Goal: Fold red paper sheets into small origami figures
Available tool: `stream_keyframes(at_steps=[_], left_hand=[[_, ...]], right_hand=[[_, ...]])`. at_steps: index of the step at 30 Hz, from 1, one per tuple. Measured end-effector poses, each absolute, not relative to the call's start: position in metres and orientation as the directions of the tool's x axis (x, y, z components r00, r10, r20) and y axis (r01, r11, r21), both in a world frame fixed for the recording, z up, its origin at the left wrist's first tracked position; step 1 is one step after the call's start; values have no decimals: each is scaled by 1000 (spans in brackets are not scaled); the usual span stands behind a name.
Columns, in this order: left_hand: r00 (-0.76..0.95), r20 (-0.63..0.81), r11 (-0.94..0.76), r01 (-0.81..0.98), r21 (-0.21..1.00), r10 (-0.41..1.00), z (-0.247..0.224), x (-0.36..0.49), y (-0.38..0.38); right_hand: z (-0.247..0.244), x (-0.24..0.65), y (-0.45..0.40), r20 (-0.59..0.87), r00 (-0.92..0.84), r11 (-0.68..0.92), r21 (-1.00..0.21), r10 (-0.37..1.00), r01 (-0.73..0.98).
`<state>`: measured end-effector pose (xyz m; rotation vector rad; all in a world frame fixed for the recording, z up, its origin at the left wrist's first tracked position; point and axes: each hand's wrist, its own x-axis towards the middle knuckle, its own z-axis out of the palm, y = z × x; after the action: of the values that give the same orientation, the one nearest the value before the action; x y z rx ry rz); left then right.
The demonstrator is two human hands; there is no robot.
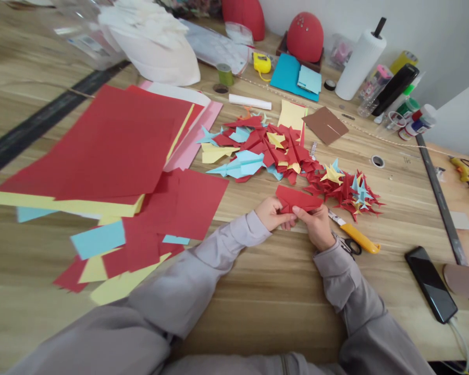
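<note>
Wood-grained tabletop [258, 312] runs beneath the person's grey sleeves [203, 281]. Above it, the left hand [271, 212] and the right hand [316, 225] hold a folded red paper [299, 199] between them. The left fingers are closed on its left end; the right fingers grip its right part, the thumb pressed on the near edge.

Just beyond the fingertips lies a heap of folded pieces [254, 146] in red, blue and yellow. To the right of the fingers is a spiky cluster [352, 188] in the same colours, with a yellow-handled cutter [359, 238] and black-handled scissors [352, 246] beside the right hand. Well left of the fingers, large red sheets [113, 140] overlap smaller cut papers [101, 239]. Far to their right rests a black phone [432, 284], a cable at its near end.
</note>
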<state>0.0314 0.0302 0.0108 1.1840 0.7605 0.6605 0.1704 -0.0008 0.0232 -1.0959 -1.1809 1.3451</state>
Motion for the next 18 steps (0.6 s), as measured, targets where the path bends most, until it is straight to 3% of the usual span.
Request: stream_keyframes(at_steps=[5,18], left_hand=[[585,-176,251,-48,967,792,9,32,29],[572,-219,338,-110,935,790,14,31,32]], right_hand=[[24,171,-1,42,13,43,-998,999,-40],[7,178,3,-77,92,-69,-994,993,-86]])
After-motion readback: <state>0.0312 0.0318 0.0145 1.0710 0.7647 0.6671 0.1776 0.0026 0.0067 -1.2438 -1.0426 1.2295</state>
